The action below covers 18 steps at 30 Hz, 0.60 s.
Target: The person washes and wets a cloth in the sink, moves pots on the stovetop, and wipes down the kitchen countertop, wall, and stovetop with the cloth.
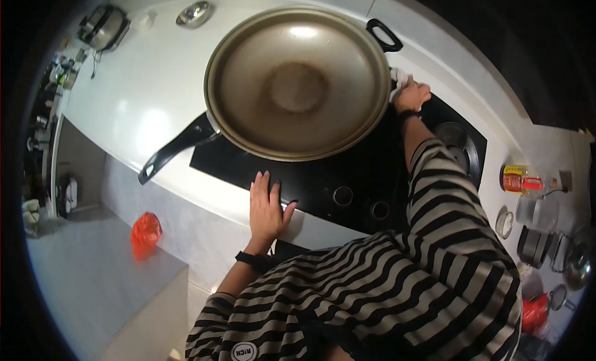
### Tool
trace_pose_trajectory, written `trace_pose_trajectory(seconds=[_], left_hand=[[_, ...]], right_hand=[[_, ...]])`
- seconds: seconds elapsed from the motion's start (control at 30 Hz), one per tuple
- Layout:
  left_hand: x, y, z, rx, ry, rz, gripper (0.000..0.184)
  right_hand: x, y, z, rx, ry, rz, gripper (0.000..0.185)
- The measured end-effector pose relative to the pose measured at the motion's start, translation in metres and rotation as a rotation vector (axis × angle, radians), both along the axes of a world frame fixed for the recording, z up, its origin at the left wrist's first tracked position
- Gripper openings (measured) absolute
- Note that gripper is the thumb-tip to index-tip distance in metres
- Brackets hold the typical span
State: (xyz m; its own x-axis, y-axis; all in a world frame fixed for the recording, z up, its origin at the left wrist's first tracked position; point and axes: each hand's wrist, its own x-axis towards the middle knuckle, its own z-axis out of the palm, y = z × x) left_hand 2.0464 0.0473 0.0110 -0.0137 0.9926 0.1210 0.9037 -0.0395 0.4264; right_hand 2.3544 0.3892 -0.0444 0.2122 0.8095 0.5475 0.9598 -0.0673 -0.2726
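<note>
A large wide pan (347,87) with a brown-stained middle sits over the black cooktop (298,181). Its long black handle (180,146) points toward the lower left, and a short black loop handle is at the upper right. My right hand (413,96) is closed on a white cloth (399,80) beside the pan's right rim, at the cooktop's far side. Part of the cloth is hidden by the fingers and the pan. My left hand (268,205) lies flat with fingers stretched, resting on the front edge of the cooktop and counter, holding nothing.
A small metal bowl (194,14) stands at the back left, near a rice cooker (104,28). A round burner (456,143) is on the cooktop's right. Bottles and jars (537,212) line the right counter. A red plastic bag (146,235) lies on the lower grey surface.
</note>
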Motion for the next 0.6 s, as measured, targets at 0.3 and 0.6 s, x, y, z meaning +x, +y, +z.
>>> trace_pose_trajectory(seconds=[0.3,0.6], left_hand=[[-0.001,0.001,-0.003,0.012,0.024,-0.013,0.065],[-0.001,-0.002,-0.005,0.056,0.102,-0.037,0.061]], right_hand=[[-0.036,-0.004,0.009,-0.193,0.210,0.794,0.023],[-0.029,-0.139,0.051,-0.652,0.315,1.170,0.048]])
